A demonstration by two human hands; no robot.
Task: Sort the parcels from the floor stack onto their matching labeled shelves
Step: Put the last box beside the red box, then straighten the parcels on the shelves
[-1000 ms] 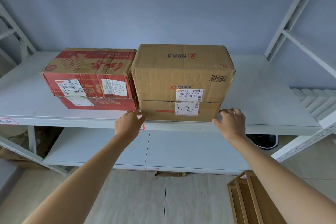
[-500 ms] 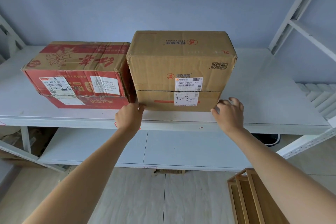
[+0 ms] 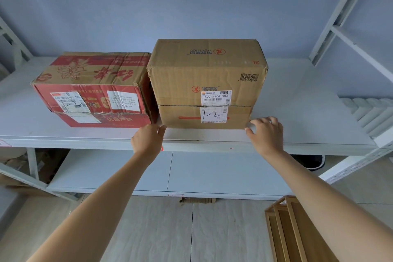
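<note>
Resting on the shelf (image 3: pixel 297 130), both hands flank the brown parcel (image 3: pixel 204 78).

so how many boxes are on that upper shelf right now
2. A red printed box sits on the left and a taller brown box marked 1-2 stands right beside it, both on the upper shelf. None seem hidden.

Both bare arms extend forward and upward, the left hand (image 3: pixel 147 138) held back-up with fingers close together and lightly bent at the tips, the right hand (image 3: pixel 266 133) back-up with fingers spread and relaxed, the two hands level and well apart, neither gripping anything.
</note>
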